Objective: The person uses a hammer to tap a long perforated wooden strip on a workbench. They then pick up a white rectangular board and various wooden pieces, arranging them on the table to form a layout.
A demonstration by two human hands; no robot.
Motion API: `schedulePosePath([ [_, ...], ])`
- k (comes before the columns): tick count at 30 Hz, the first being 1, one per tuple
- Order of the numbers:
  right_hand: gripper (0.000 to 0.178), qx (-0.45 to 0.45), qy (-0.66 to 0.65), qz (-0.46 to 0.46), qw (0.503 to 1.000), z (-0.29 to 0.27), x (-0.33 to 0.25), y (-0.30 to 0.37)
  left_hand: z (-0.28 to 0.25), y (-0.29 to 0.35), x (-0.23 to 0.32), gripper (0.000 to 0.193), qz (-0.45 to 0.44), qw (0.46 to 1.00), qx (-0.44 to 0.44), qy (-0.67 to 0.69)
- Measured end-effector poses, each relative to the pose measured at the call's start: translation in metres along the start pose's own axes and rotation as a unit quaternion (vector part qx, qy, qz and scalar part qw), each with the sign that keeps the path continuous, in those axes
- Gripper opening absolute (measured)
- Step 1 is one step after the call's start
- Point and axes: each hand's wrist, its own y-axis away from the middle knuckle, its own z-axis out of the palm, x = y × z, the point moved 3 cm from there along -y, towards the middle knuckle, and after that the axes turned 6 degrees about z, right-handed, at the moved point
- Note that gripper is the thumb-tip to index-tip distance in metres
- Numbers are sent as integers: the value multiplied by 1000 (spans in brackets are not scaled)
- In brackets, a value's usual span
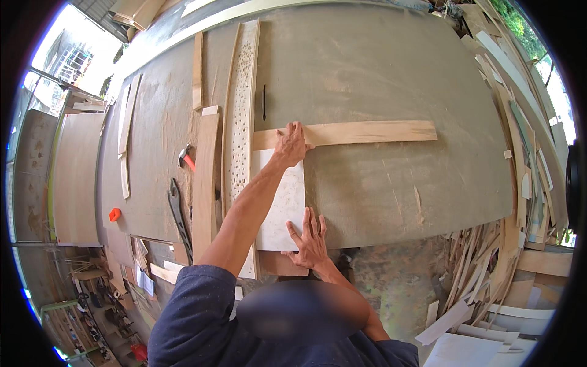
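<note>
My left hand (292, 145) is closed over a long light wooden board (373, 131), which lies crosswise on the table. The fingers bend over the board where it meets the far end of a white rectangular panel (284, 196). At the panel's near right corner rests my right hand (310, 241), its fingers spread and stretched out and its thumb by the near edge. Along its left side the panel lies against a long pale strip dotted with holes (242, 110). A brown wooden piece (282, 263) shows under the panel's near end.
On the big grey-brown table (379, 67) lie a hammer (186, 157) with a red handle, a dark long-handled tool (177, 214), an orange block (115, 215) and several wooden strips (205, 177). Scrap wood (526, 153) is piled along the right side.
</note>
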Motion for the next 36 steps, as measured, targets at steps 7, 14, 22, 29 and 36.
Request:
schedulePosePath([
  [7,96,0,2,2,1000,-12,3,-25,-2,-21,-13,74,5,999,34,-5],
  [14,97,2,-6,14,1000,-17,6,-42,2,-40,-27,74,12,1000,17,-7],
  [22,95,-2,-6,28,1000,-23,10,-60,1,-58,-37,75,17,999,27,-19],
  [29,96,0,-8,36,999,-24,11,-69,-1,-65,-40,71,11,999,39,-17],
  [36,94,4,-13,41,999,-30,13,-80,-3,-76,-49,70,18,999,42,14],
])
